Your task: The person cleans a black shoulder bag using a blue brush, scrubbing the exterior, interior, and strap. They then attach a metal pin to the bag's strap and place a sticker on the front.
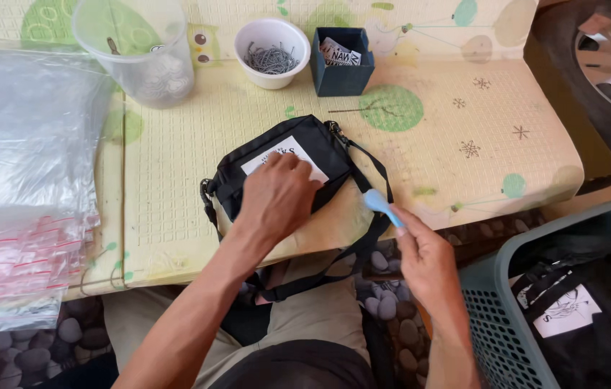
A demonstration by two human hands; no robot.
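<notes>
A small black shoulder bag [305, 148] with a white printed patch lies on the yellow patterned mat [449, 137], its strap hanging over the front edge toward my lap. My left hand [277, 198] presses flat on the bag's front, fingers over the patch. My right hand [424, 259] hovers just right of the bag and pinches a small light-blue plastic tool [381, 203], whose rounded head points at the bag's right side.
A white bowl of metal pins [271, 54], a dark blue box of tags [343, 61] and a clear plastic tub [140, 47] stand at the back. Clear zip bags [21, 180] lie stacked at left. A teal basket [500, 317] with more black bags sits at lower right.
</notes>
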